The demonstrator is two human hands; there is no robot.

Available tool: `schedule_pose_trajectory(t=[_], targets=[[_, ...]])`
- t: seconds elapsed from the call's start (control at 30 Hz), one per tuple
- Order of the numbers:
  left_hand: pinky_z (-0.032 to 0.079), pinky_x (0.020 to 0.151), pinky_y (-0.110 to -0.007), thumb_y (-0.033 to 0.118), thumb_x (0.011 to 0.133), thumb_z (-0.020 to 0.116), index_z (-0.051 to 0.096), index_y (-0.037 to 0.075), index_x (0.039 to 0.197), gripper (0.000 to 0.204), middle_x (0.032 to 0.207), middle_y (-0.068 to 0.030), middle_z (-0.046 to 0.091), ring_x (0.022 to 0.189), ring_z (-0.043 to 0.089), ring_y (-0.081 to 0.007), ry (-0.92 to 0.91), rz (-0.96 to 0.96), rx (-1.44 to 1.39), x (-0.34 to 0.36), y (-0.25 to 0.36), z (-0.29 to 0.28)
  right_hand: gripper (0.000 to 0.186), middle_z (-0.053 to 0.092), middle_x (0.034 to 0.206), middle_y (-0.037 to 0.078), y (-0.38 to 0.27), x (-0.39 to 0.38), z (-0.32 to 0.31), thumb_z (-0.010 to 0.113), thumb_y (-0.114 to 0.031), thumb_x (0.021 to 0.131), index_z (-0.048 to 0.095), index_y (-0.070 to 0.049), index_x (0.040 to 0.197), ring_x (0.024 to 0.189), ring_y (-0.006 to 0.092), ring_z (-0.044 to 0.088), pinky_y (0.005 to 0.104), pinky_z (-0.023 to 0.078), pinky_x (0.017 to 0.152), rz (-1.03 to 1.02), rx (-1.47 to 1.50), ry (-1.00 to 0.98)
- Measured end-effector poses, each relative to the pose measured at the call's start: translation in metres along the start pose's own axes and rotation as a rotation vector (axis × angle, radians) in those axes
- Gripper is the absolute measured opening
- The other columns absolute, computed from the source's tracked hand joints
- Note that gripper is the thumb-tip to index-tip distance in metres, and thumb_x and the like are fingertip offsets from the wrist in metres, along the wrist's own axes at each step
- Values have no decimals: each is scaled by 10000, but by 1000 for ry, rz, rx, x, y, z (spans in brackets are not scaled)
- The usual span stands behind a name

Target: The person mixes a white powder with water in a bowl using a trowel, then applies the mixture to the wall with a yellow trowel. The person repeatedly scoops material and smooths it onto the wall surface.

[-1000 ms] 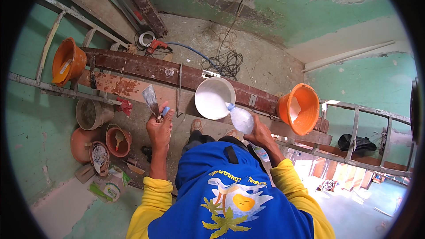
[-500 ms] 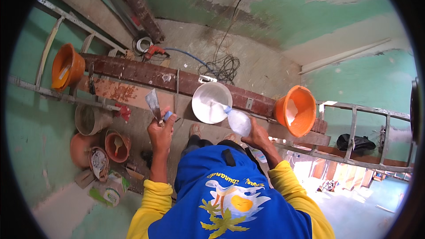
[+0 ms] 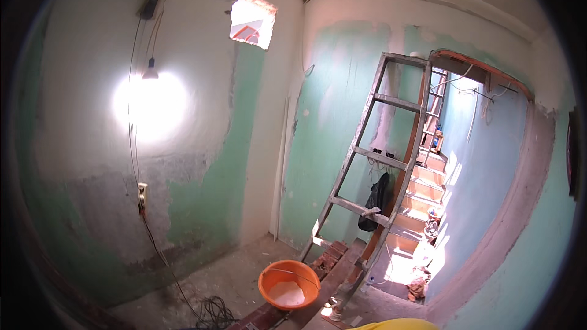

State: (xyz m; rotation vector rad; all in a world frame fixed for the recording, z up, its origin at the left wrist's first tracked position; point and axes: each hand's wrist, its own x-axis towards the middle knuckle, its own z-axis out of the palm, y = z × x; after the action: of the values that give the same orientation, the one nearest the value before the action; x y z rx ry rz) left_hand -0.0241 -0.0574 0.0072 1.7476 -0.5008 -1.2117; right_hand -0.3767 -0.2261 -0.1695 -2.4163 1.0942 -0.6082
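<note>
Lamp (image 3: 150, 73) hangs at the left on its cord and throws a strong white glow on the patched wall (image 3: 195, 220), which is partly green and partly grey. Below it, a small pale socket box (image 3: 142, 194) hangs on the cable, and this cable goes down to a dark coil of wire (image 3: 214, 313) on the floor. Higher and a little to the right, a rough square opening (image 3: 252, 19) lets in daylight. Near the lower middle is the orange bucket (image 3: 284, 271); it stands upright on the dark red beam (image 3: 260, 319), with white material (image 3: 287, 294) inside. Just to its right runs a second plank (image 3: 333, 278). A metal ladder (image 3: 382, 158) leans behind, and a black bag (image 3: 377, 192) shows between its rungs. At the lower edge, one yellow sleeve (image 3: 394, 325) enters, to the right of the bucket. Both the left hand and the right hand are outside the view, so I cannot tell if their fingers are open or closed. Farther right, sunlit stairs (image 3: 426, 174) go up beside a blue wall (image 3: 489, 165).
</note>
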Motion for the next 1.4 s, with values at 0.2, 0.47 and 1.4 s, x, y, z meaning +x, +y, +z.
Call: schedule_pose_trajectory(t=[0.2,0.47,1.4], targets=[[467,524,-289,83,890,873,723,2,1243,392,871,-4,667,645,582,-93,-98,147,-246,69,-49,36,1117,612,1301,336,12,53,-74,855,-337,759,240,-11,1632,1178,495,625,521,517,1004,-10,-101,140],[448,511,-283,68,916,843,707,25,1287,398,851,10,659,619,562,-94,-247,156,151,54,25,53,1117,612,1299,336,8,43,-106,851,-338,762,235,-13,1635,1177,495,626,522,516,1002,112,-126,287],[437,540,-281,73,956,801,709,15,1321,381,1033,-19,675,676,547,-107,-42,265,-318,80,-35,33,1117,613,1290,334,-5,-18,-39,840,-338,774,218,-17,1645,1174,494,626,526,513,996,230,6,19]])
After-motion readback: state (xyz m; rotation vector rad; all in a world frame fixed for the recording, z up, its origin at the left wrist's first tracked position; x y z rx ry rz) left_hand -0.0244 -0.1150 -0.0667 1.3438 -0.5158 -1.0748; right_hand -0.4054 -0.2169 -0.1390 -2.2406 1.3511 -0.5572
